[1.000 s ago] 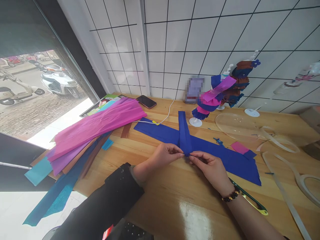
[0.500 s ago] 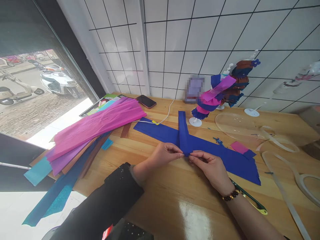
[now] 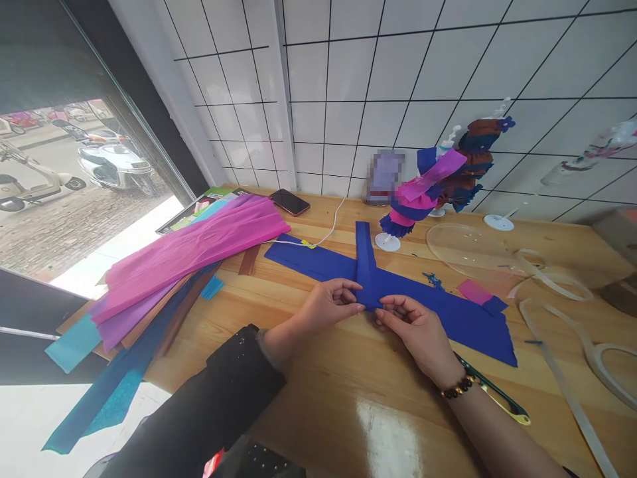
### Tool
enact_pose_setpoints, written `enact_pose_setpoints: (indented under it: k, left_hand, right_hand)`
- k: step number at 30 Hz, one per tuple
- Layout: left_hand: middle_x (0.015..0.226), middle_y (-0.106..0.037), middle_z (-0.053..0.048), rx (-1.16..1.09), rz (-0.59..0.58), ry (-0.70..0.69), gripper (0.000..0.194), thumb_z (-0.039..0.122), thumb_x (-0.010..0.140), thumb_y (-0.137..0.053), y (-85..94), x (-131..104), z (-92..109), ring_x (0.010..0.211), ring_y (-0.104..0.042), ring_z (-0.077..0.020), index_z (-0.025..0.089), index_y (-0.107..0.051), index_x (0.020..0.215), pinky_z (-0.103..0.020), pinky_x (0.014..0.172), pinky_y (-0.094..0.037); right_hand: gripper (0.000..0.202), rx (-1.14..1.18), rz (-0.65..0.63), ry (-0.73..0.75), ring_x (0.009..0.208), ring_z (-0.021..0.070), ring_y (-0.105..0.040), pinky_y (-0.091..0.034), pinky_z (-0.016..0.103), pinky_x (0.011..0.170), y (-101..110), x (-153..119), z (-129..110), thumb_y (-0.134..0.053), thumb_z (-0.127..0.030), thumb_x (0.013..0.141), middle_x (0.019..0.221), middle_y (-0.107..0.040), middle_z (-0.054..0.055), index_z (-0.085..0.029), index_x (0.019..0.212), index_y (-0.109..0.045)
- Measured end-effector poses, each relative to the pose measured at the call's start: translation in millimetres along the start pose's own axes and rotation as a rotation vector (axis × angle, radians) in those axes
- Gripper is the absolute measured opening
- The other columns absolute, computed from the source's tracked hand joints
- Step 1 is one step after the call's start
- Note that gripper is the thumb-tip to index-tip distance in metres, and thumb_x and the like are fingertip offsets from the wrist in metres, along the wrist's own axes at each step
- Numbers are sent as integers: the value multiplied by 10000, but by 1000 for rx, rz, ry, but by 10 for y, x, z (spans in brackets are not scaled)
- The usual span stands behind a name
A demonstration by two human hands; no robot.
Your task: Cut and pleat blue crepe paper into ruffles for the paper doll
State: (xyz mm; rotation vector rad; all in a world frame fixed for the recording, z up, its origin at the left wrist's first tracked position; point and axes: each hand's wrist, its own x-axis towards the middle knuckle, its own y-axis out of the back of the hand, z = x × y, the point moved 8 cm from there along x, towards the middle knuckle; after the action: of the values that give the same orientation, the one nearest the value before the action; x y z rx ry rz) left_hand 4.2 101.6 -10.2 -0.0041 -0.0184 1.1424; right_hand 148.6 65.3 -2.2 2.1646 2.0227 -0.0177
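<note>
Blue strip [image 3: 367,262] lies across the long blue sheet [image 3: 460,322], mid-scene. Your right hand [image 3: 421,335] pinches its near-right corner, thumb to forefinger. Your left hand [image 3: 328,305], pinching half a second ago, has parted its fingers; hold now seems right-sided only.

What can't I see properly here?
All in the head view:
The wide strip: part of it is hidden under the narrow strip.
The boxy thing at the back: blurred into squares.
The white roll: cut off by the right edge.
The green tool: partly hidden by the right arm.
</note>
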Motion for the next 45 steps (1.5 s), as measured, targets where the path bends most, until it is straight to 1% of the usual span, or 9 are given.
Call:
enact_pose_setpoints:
  k: [3,5,7,9,11,18,25,37,45]
  left_hand:
    - [716,-529,6,-9,-53,-21,618,274,643,-676,-44,-9,40,626,-499,-66,140,-434,1196,-193,612,-399]
    - [702,-502,17,-13,-102,-21,714,257,641,-678,-88,-17,53,606,-475,-60,147,-353,1267,-187,590,-385]
    - [631,-434,48,32,-121,-29,719,254,646,-672,-108,-23,59,543,-408,-42,152,-348,1279,-170,530,-340]
    - [570,-341,75,99,-106,-43,670,253,661,-655,-100,-25,61,495,-322,-32,161,-381,1266,-162,480,-280]
    - [555,-297,82,142,-89,-57,641,245,673,-639,-87,-24,64,485,-281,-34,173,-393,1260,-163,467,-253]
    - [533,-299,84,242,-66,-61,622,254,676,-628,-68,-27,87,488,-289,-43,170,-409,1252,-166,472,-257]
    - [578,-363,68,215,-72,-37,608,263,683,-617,-51,-45,60,507,-323,-43,163,-414,1248,-173,503,-295]
    - [557,-346,76,305,-36,-48,578,238,672,-610,-37,-48,68,500,-329,-49,157,-441,1219,-174,507,-313]
    - [659,-424,54,325,-25,-91,564,241,688,-582,-17,-92,150,550,-389,-55,197,-428,1229,-184,562,-360]
  right_hand:
    - [332,-51,2,41,562,114,-549,-475,247,566,-4,-3,-25,-678,-400,609,617,-570,-11,-171,828,-578]
    - [333,-80,-2,60,586,115,-541,-469,247,578,-14,-7,-34,-670,-400,615,650,-570,-2,-171,840,-580]
    - [328,-105,-9,73,613,117,-538,-463,245,593,-31,-14,-40,-667,-393,619,684,-577,7,-171,844,-583]
    - [319,-135,-15,80,635,123,-538,-459,248,605,-48,-21,-40,-661,-388,626,700,-583,13,-170,846,-586]
    - [307,-170,-21,93,650,130,-538,-456,253,615,-64,-26,-40,-648,-385,641,706,-586,14,-172,855,-588]
    - [330,-221,-38,160,706,150,-548,-456,271,643,-89,-25,-27,-620,-390,669,776,-607,27,-183,924,-586]
    - [296,-236,-36,178,650,147,-527,-444,271,610,-93,-16,-53,-598,-401,681,704,-585,13,-190,889,-588]
    - [291,-374,-102,239,629,158,-515,-442,268,577,-158,-13,-86,-516,-431,753,684,-551,19,-202,912,-599]
    - [284,-384,-89,288,670,169,-532,-452,274,598,-155,-16,-123,-523,-432,753,732,-580,38,-206,888,-629]
